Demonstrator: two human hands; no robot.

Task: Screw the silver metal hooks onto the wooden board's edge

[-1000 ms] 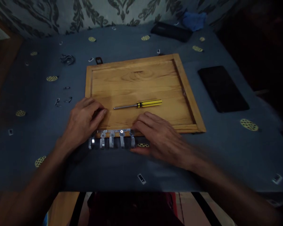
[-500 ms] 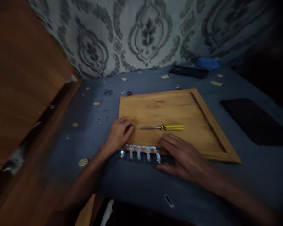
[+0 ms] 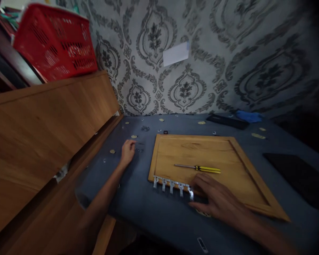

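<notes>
A wooden panel (image 3: 199, 152) with a raised frame lies on the blue-grey cloth. Along its near left edge rests a shiny metal hook rail (image 3: 172, 184) with several hooks hanging over the side. My right hand (image 3: 215, 194) grips the rail's right end, with the thumb below and the fingers on top. On the panel, beyond that hand, lies a screwdriver (image 3: 202, 168) with a yellow and black handle. Left of the panel, my left hand (image 3: 128, 152) has curled fingers beside small metal bits (image 3: 140, 150), which look like screws. Whatever its fingertips hold is hidden.
A black flat object (image 3: 295, 177) lies right of the panel. At the back are a dark slim case (image 3: 227, 121) and a blue cloth (image 3: 249, 116). A wooden cabinet (image 3: 55, 124) bounds the left, with a red basket (image 3: 58, 42) on top.
My left hand has left the hook rail's left end and moved left and away to the small metal bits. My right hand stays at the rail. The view has tilted up and left.
</notes>
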